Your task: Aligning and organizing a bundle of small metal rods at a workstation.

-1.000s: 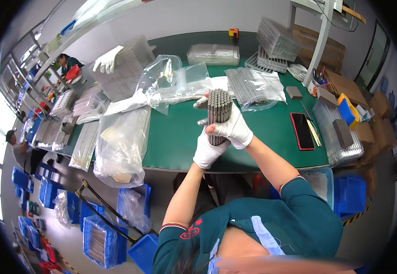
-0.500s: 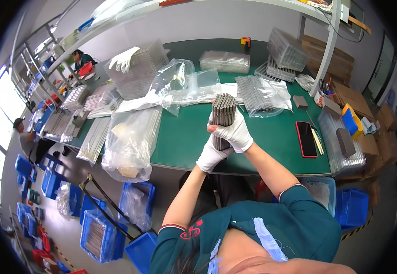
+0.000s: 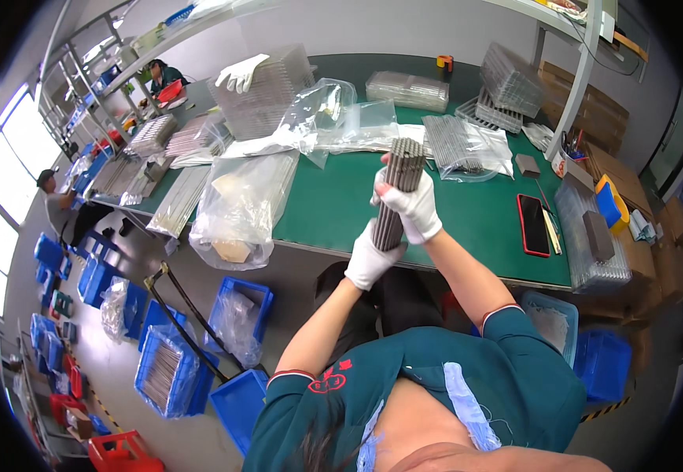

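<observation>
A thick bundle of thin grey metal rods point(image 3: 406, 163) is held upright, slightly tilted, over the front edge of the green table. My right hand point(image 3: 414, 208), in a white glove with bare fingertips showing, wraps round the bundle's middle. Lower down, my left hand point(image 3: 372, 256), also white-gloved, closes about its bottom end; some of those fingers are hidden behind the rods. Beyond the bundle, more rods lie in a clear plastic bag point(image 3: 467, 157) on the table.
On the green table point(image 3: 329, 206) lie a red-edged phone point(image 3: 532, 226) and a plastic-wrapped pack point(image 3: 239, 206). Stacked clear trays point(image 3: 259, 94) stand at the back left, with a white glove point(image 3: 241, 73) on top. Blue crates point(image 3: 239, 315) sit on the floor. Two people are farther left.
The bundle has risen and tilted, its top leaning right. Both hands have moved up with it, and more of the rods shows between them. The view has shifted slightly.
</observation>
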The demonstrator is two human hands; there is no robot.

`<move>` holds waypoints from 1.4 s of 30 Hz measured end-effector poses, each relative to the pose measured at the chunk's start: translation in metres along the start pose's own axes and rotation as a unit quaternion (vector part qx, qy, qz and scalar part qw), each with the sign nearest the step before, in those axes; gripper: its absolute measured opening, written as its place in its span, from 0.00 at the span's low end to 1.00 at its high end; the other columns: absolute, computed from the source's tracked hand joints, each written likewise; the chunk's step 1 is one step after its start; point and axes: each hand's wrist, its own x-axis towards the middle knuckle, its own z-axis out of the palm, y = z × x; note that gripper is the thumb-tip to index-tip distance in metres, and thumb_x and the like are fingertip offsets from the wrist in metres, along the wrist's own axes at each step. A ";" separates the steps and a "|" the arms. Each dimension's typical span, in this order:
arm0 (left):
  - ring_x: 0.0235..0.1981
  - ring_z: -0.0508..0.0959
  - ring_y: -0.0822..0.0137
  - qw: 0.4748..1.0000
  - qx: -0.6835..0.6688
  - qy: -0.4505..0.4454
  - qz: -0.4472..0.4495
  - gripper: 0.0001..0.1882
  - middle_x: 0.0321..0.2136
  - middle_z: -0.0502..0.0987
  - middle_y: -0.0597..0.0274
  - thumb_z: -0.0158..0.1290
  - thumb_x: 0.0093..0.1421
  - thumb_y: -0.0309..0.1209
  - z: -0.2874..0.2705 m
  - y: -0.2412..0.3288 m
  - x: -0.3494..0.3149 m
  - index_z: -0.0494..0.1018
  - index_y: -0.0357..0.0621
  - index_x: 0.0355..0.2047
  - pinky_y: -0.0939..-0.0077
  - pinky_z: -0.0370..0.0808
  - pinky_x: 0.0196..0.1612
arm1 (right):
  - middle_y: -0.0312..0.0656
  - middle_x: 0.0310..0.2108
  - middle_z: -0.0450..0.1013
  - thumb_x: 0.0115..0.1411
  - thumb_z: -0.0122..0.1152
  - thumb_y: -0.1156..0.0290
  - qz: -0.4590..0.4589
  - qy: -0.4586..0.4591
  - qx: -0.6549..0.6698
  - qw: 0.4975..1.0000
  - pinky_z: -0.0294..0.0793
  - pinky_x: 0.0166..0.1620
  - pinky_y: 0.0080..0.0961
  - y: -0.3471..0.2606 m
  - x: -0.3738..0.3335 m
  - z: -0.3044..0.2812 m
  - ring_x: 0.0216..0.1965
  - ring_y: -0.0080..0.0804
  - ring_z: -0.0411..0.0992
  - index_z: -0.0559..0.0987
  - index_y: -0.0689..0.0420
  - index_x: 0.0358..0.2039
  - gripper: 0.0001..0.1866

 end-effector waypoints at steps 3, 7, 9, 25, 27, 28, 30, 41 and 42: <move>0.32 0.78 0.60 0.999 0.040 0.014 -0.026 0.25 0.31 0.76 0.54 0.64 0.43 0.34 -0.014 0.022 -0.043 0.67 0.40 0.39 0.71 0.73 0.38 | 0.35 0.26 0.71 0.48 0.62 0.80 0.038 -0.009 0.090 0.995 0.72 0.33 0.20 -0.006 -0.036 0.018 0.26 0.21 0.70 0.67 0.63 0.45 0.23; 0.37 0.78 0.59 0.998 0.031 0.013 -0.049 0.28 0.36 0.76 0.54 0.64 0.44 0.34 -0.025 0.004 -0.087 0.65 0.41 0.44 0.72 0.74 0.40 | 0.34 0.27 0.70 0.44 0.65 0.80 0.048 -0.008 0.056 0.997 0.70 0.36 0.20 0.023 -0.073 0.030 0.28 0.19 0.68 0.68 0.62 0.43 0.23; 0.40 0.78 0.59 0.997 0.036 0.016 -0.067 0.32 0.38 0.76 0.54 0.64 0.44 0.35 -0.026 -0.017 -0.107 0.63 0.42 0.48 0.72 0.73 0.42 | 0.33 0.27 0.70 0.43 0.67 0.78 0.112 -0.005 0.077 0.991 0.70 0.38 0.21 0.035 -0.087 0.036 0.29 0.19 0.68 0.69 0.61 0.42 0.24; 0.35 0.76 0.49 0.962 0.243 -0.009 -0.120 0.21 0.32 0.76 0.53 0.62 0.37 0.31 -0.035 -0.061 -0.170 0.74 0.44 0.35 0.62 0.73 0.41 | 0.38 0.38 0.71 0.34 0.80 0.65 0.252 -0.104 0.164 0.948 0.67 0.51 0.28 0.088 -0.151 0.000 0.44 0.29 0.69 0.66 0.58 0.46 0.40; 0.37 0.76 0.54 0.960 0.218 0.014 -0.175 0.21 0.34 0.78 0.58 0.62 0.38 0.35 -0.039 -0.045 -0.173 0.75 0.46 0.36 0.64 0.69 0.49 | 0.39 0.39 0.70 0.35 0.79 0.64 0.238 -0.146 0.110 0.954 0.66 0.50 0.25 0.084 -0.156 -0.002 0.44 0.28 0.69 0.67 0.59 0.46 0.38; 0.37 0.77 0.57 0.967 0.174 0.033 -0.181 0.21 0.34 0.78 0.60 0.61 0.39 0.36 -0.042 -0.039 -0.173 0.75 0.47 0.36 0.65 0.68 0.51 | 0.39 0.39 0.70 0.37 0.79 0.64 0.253 -0.158 0.131 0.945 0.66 0.49 0.25 0.081 -0.158 -0.002 0.44 0.27 0.69 0.68 0.59 0.45 0.37; 0.37 0.77 0.60 0.965 0.138 0.054 -0.216 0.18 0.35 0.78 0.63 0.60 0.41 0.36 -0.047 -0.058 -0.190 0.75 0.47 0.35 0.65 0.66 0.53 | 0.39 0.39 0.69 0.38 0.78 0.66 0.273 -0.208 0.156 0.926 0.67 0.49 0.24 0.078 -0.157 0.002 0.44 0.27 0.68 0.68 0.59 0.44 0.34; 0.41 0.74 0.62 0.947 0.057 0.168 -0.268 0.20 0.33 0.77 0.65 0.59 0.41 0.37 -0.049 -0.080 -0.214 0.75 0.49 0.37 0.55 0.61 0.56 | 0.41 0.40 0.70 0.41 0.71 0.77 0.196 -0.297 0.128 0.926 0.68 0.47 0.26 0.100 -0.140 0.012 0.42 0.31 0.70 0.69 0.56 0.40 0.25; 0.41 0.74 0.62 0.944 0.045 0.166 -0.282 0.20 0.33 0.76 0.64 0.58 0.41 0.37 -0.050 -0.079 -0.216 0.75 0.49 0.37 0.55 0.61 0.57 | 0.41 0.39 0.71 0.40 0.71 0.77 0.190 -0.302 0.140 0.924 0.68 0.46 0.26 0.099 -0.137 0.014 0.41 0.32 0.70 0.69 0.56 0.40 0.25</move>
